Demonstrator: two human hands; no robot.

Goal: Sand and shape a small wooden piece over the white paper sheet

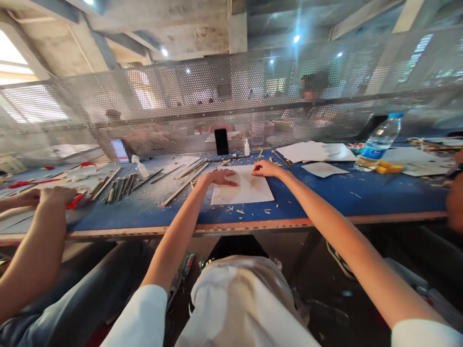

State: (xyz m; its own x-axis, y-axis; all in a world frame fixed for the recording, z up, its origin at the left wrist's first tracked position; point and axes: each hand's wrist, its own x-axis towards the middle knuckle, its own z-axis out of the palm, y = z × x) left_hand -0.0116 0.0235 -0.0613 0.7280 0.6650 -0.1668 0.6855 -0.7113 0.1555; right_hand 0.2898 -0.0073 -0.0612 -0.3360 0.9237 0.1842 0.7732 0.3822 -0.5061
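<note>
Centrally, a sheet of white paper [249, 194] was shown flat on the blue table [325, 195], near its front edge and among wood shavings. The left hand [223, 177] was spread wide upon the sheet; the right hand [265, 168] was curled narrow at its upper right corner, and whether anything was pinched there could not be told. For good work, the sheet is best judged to have been pressed evenly by the left palm, with stray shavings kept from beneath it. A clear bottle [378, 143] with a blue cap was placed to the right; its fill could not be read. A small white bottle [247, 147] was stood beside a black phone [221, 141], and another squeeze bottle [142, 168] was seen tilted farther left, their contents hidden.
</note>
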